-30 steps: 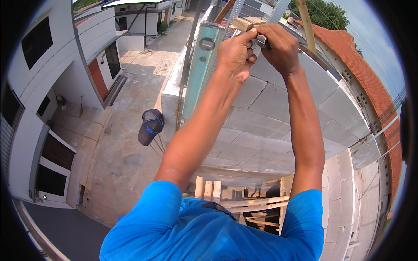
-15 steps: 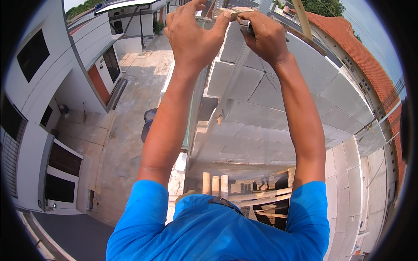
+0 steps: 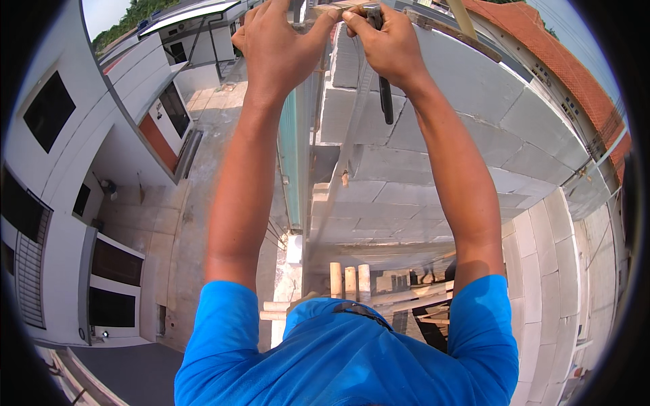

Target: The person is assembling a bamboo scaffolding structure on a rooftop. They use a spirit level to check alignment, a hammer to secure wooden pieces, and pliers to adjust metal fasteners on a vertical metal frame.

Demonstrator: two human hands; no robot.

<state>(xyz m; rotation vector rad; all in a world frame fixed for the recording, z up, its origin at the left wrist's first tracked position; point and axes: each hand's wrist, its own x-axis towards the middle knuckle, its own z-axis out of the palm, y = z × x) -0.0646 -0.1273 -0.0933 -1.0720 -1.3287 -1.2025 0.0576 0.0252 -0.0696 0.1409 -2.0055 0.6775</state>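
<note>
Both arms have stretched higher: left hand pinches the pale wooden strip, right hand grips the dark-handled tool, steadying it atop the grey block wall.

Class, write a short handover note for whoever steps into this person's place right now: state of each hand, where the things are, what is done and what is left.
Left hand: raised, fingers pinching a thin pale wooden strip at the top of the grey block wall.
Right hand: gripping a dark-handled tool, handle hanging down, head hidden by the fingers.
A long green spirit level stands against the wall's end.
Done: many block courses laid.
Left: the strip appears not yet released; both hands are on it.
</note>
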